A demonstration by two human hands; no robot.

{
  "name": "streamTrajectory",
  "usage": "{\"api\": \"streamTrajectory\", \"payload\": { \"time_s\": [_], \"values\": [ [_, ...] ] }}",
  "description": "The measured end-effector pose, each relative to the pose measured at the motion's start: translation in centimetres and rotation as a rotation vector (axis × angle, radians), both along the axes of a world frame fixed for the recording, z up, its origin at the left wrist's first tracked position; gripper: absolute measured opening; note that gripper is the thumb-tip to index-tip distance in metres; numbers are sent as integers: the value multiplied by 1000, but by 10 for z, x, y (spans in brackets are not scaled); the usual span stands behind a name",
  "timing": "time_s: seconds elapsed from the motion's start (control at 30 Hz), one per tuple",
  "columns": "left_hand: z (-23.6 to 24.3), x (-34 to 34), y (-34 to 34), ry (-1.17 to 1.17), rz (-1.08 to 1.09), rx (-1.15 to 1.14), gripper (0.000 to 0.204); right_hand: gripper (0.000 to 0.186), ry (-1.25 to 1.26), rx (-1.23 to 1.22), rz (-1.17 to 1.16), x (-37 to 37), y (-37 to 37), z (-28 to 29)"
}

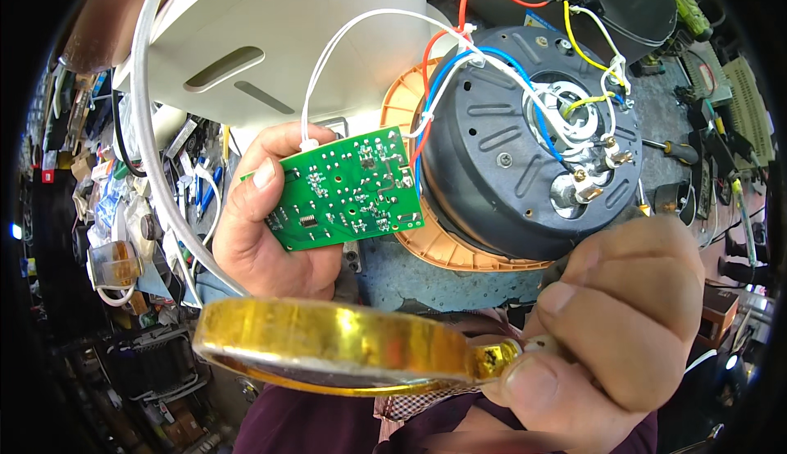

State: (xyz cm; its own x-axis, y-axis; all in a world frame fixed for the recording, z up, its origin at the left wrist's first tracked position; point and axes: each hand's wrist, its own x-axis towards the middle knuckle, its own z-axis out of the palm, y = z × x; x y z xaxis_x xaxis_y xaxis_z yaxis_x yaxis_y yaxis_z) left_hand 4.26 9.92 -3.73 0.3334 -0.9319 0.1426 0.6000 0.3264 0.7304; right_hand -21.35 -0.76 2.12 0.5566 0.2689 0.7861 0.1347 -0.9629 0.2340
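Pinched at its left edge, a green circuit board [348,192] is in my left hand [275,224], its soldered face turned up. White, red and blue wires run from the board to a round black appliance base [508,134] with metal terminals, resting on an orange plastic ring [447,249]. Closer to me, my right hand [623,315] grips the short handle of a magnifying glass [328,335] with a shiny gold rim. The glass is seen nearly edge-on, below the board and apart from it. Its handle is mostly hidden by my fingers.
A large off-white housing [303,36] with slots stands behind the board. A dark grey shell [607,3] lies at the back right, wired to the base. A screwdriver [676,151] lies right of the base. Loose parts and bags [123,208] crowd the left; a grey tube [152,126] curves there.
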Motion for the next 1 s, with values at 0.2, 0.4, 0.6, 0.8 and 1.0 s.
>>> {"api": "streamTrajectory", "payload": {
  "time_s": [0.2,0.4,0.6,0.8,1.0],
  "values": [
    [-6,-19,-5,-122,-6,-21,46,16,-242,1207,-203,18,31,15],
    [-1,-34,-11,-90,-96,-26,39,13,-328,1350,8,23,13,4],
    [-19,-24,-25,-98,-154,-1,37,9,-52,1240,-245,22,11,6],
    [-18,-31,-26,-101,-120,6,33,11,2,1189,-298,33,13,11],
    [-10,-39,-19,-93,-76,-22,27,12,144,1193,-445,35,26,29]
  ]
}}
